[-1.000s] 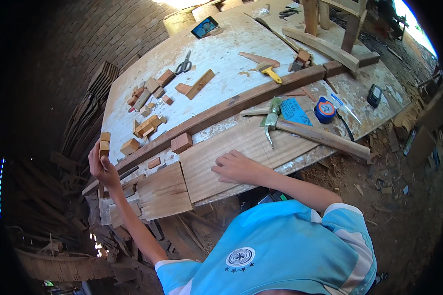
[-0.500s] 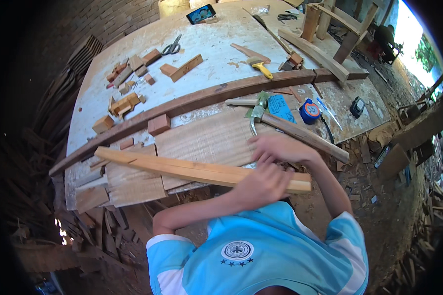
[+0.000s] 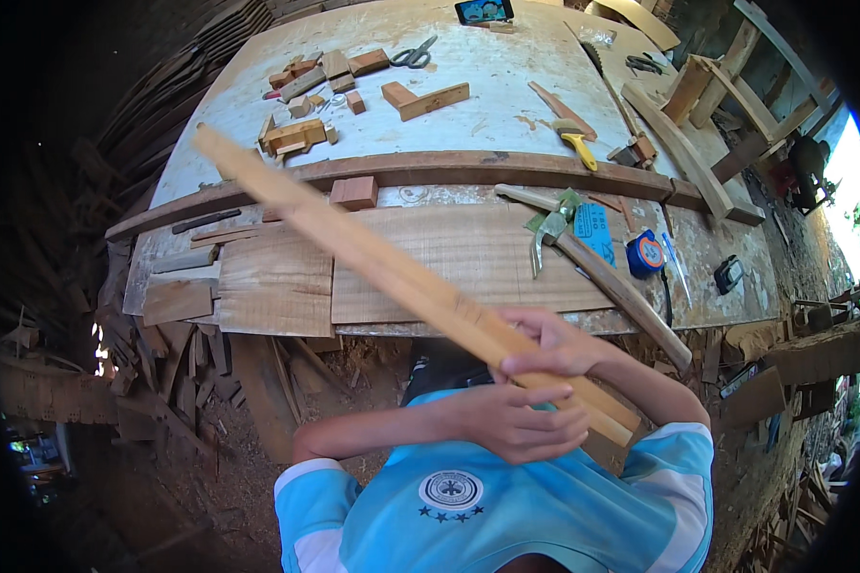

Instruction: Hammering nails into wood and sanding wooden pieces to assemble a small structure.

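Observation:
A long, pale wooden strip [image 3: 382,272] slants across the view, its far end over the workbench [image 3: 506,91] and its near end by my right side. My right hand [image 3: 556,346] is closed round it near that end, thumb on top. Just below, my left hand [image 3: 516,422] lies against the strip's near edge with its fingers loosely stretched and a little apart. Pencil-like marks show on the strip near my right hand. Beyond my hands lie flat boards [image 3: 449,258], a claw hammer [image 3: 592,267] and a blue sandpaper piece [image 3: 594,229].
A dark wooden beam [image 3: 430,170] runs across the bench. Behind it lie small wood blocks [image 3: 334,67], scissors [image 3: 415,53], a yellow-handled brush [image 3: 577,143] and a saw [image 3: 597,62]. A blue tape measure [image 3: 646,254] is at right. Wood scraps [image 3: 201,382] litter the floor.
The strip has swung: its far end is higher and its near end lower, closer to my body. My right hand now grips it, and my left hand has slid down to its near edge.

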Demonstrator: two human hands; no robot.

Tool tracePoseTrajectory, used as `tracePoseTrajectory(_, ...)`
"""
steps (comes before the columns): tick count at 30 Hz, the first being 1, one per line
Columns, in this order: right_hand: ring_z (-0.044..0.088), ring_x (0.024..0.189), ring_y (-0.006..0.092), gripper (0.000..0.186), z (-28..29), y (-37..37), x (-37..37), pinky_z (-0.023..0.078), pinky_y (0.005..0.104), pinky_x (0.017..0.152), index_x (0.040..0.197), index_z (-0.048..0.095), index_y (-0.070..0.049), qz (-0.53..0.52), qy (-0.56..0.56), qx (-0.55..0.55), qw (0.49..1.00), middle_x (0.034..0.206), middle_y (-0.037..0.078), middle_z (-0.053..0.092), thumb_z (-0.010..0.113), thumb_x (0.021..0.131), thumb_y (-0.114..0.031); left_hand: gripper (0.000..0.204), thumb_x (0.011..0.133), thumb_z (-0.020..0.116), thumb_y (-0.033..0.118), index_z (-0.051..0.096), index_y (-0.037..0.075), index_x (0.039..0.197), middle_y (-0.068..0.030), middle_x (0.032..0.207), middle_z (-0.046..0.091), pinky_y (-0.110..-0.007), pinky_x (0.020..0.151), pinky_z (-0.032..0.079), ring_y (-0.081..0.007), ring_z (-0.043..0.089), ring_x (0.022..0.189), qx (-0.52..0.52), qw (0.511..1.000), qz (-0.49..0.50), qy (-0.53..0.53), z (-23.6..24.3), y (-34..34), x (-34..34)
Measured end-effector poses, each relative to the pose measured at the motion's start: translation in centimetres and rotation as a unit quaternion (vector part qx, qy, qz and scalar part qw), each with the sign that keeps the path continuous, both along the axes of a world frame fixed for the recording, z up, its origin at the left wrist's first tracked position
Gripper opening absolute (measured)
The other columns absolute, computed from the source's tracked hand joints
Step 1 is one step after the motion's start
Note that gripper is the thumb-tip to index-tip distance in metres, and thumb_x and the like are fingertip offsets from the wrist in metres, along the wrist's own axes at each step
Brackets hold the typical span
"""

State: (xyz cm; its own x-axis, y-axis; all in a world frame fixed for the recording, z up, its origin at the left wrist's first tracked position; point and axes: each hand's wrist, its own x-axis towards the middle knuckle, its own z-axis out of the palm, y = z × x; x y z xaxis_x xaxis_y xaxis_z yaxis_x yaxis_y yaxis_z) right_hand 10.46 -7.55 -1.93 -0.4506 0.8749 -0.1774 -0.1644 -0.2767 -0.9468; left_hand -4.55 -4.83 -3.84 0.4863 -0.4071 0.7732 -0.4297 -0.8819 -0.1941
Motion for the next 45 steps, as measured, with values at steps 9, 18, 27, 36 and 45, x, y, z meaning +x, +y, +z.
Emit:
tracePoseTrajectory(9,0.058,0.063,0.0121,0.029,1.2,15.1,5.7,0.050,0.0240,0.050,0.106,0.048,0.000,-0.245,-0.037,0.048,0.968,0.077,0.009,0.057,0.056,0.091,-0.022,0.022,0.077,0.060,0.015,0.064,0.012,0.098,-0.0032,0.102,0.060,-0.036,0.088,0.044,-0.0174,0.055,0.096,-0.060,0.984,0.162,0.044,1.6,4.8,-3.2)
tracePoseTrajectory(18,0.060,0.060,0.0206,0.028,0.3,31.6,9.5,0.053,0.0315,0.054,0.104,0.049,0.010,-0.342,-0.001,0.019,0.940,0.077,0.015,0.060,0.055,0.090,-0.014,0.025,0.066,0.073,0.006,0.067,0.009,0.090,-0.0056,0.093,0.061,-0.036,0.075,0.046,-0.0242,0.057,0.087,-0.269,0.900,0.326,0.105,-1.6,6.5,-9.0)
tracePoseTrajectory(27,0.060,0.063,0.0207,0.033,-2.1,38.0,9.7,0.054,0.0300,0.053,0.111,0.044,0.007,-0.386,0.009,-0.027,0.922,0.082,0.017,0.059,0.054,0.091,-0.016,0.014,0.068,0.070,0.002,0.066,0.003,0.081,-0.0084,0.084,0.062,-0.036,0.067,0.047,-0.0261,0.059,0.077,-0.409,0.818,0.400,0.064,-2.7,8.5,-11.0)
tracePoseTrajectory(36,0.063,0.057,0.0247,0.030,-5.0,42.5,11.7,0.053,0.0376,0.046,0.094,0.054,0.015,-0.510,-0.150,0.049,0.846,0.076,0.018,0.061,0.062,0.080,-0.010,0.012,0.070,0.068,-0.001,0.066,0.000,0.083,-0.0102,0.084,0.063,-0.033,0.065,0.048,-0.0243,0.061,0.077,-0.433,0.806,0.393,0.086,-2.8,10.0,-10.9)
tracePoseTrajectory(45,0.059,0.054,0.0186,0.024,-2.5,33.9,11.3,0.051,0.0316,0.047,0.091,0.054,0.008,-0.445,-0.146,0.092,0.879,0.072,0.013,0.060,0.058,0.085,-0.015,0.011,0.072,0.068,0.004,0.066,0.003,0.083,-0.0090,0.084,0.063,-0.035,0.071,0.046,-0.0264,0.060,0.078,-0.439,0.799,0.394,0.118,-4.5,9.7,-10.4)
